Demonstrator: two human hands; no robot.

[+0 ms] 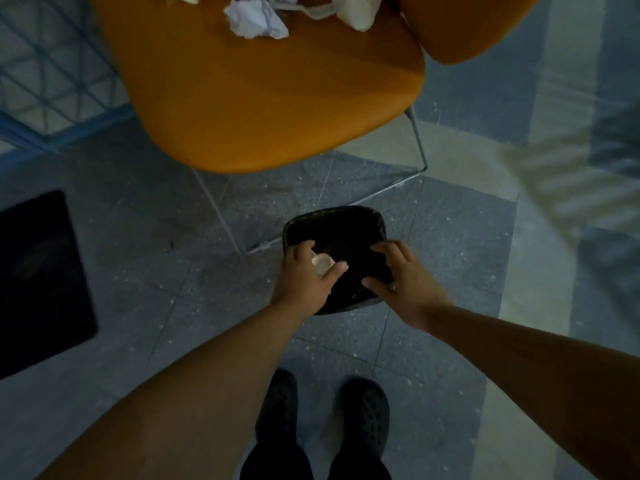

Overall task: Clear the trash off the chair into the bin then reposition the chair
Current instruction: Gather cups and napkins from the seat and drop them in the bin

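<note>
Left hand (304,275) holds pale scrap (322,263) | over bin (349,220) | interior dark

Speckled grey tiled floor (145,306): orange chair (270,98), small black bin (346,220), black mat (38,278), two dark clogs (367,414).
</note>
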